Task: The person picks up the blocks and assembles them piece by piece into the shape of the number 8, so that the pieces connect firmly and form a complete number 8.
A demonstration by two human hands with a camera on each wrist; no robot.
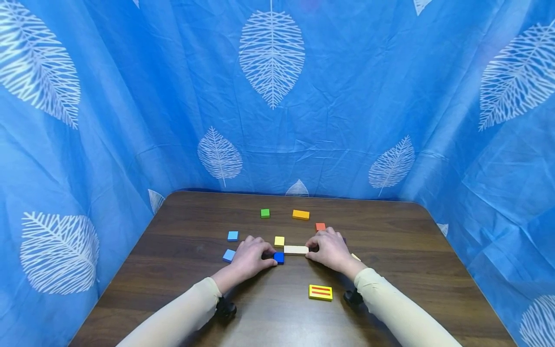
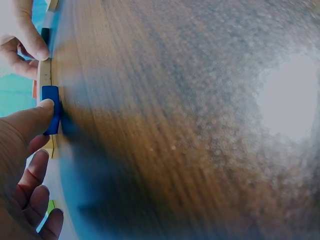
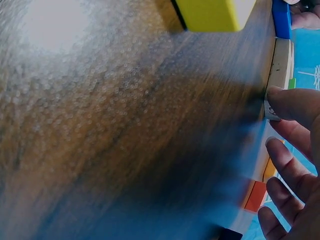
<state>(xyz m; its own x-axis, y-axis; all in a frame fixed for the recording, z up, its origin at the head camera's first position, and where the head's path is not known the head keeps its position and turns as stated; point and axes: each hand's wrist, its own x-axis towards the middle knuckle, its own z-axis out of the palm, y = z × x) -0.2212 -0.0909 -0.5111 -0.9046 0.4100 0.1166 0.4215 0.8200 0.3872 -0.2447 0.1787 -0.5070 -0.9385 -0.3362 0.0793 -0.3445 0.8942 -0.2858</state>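
Near the middle of the table, my left hand (image 1: 248,259) pinches a dark blue block (image 1: 279,258) between thumb and forefinger; the thumb presses its near face in the left wrist view. My right hand (image 1: 330,249) pinches the right end of a long cream block (image 1: 296,250), thumb in front and forefinger behind in the right wrist view. The blue block sits at the cream block's left end; whether they touch is hard to tell. Just behind them lies a pale yellow block (image 1: 279,241). A red-orange block (image 1: 320,226) lies just beyond the right hand.
A yellow block with red stripes (image 1: 320,292) lies nearer the front. Farther back are a green block (image 1: 265,213) and an orange block (image 1: 301,215). Light blue blocks (image 1: 232,236) lie left. My right hand partly hides a dark block (image 1: 344,240). Blue curtains surround the table.
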